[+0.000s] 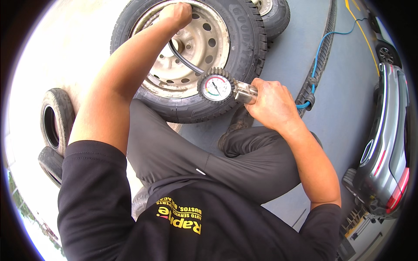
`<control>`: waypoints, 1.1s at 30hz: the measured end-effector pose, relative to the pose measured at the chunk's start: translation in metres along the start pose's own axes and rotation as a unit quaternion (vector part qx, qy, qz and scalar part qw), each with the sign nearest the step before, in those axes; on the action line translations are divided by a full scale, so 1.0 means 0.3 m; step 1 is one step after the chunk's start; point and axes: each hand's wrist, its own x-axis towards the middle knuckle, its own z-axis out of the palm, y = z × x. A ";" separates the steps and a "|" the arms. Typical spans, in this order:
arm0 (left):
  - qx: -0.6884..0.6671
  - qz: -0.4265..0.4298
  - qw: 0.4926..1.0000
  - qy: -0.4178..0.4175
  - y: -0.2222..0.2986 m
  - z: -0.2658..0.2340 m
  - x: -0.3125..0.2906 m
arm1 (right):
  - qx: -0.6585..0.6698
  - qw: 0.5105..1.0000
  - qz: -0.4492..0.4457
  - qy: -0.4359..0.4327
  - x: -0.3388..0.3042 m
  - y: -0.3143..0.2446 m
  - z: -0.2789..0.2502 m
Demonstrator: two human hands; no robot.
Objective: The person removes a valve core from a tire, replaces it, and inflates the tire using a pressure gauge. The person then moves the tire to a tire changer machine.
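Note:
A wheel with a black tyre [244, 48] and a cream steel rim [217, 32] is in front of my bent legs. At the rim's upper edge my left hand [176, 15] is closed, its fingers curled; whatever they hold is hidden. My right hand [273, 103] grips the metal handle of a tyre inflator gun [246, 93], whose round dial gauge [216, 88] faces me. From the gauge a short dark hose [185, 61] runs up across the rim's hub and passes behind my left forearm.
A blue air hose [318, 50] crosses the grey floor at right, beside a dark ribbed strip [324, 41]. Another wheel [275, 17] is behind the first. Loose tyres [58, 119] are at left. A grey car [379, 152] is parked at right.

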 end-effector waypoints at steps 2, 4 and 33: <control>-0.011 -0.017 1.000 -0.003 0.009 -0.018 -0.005 | -0.007 1.000 -0.008 0.003 0.001 -0.001 -0.003; -0.010 -0.016 1.000 -0.003 0.013 -0.026 -0.008 | -0.015 1.000 -0.006 0.002 0.002 -0.002 -0.004; -0.298 -0.216 0.930 0.021 -0.084 -0.102 -0.260 | 0.008 0.993 -0.066 -0.093 -0.011 0.014 -0.033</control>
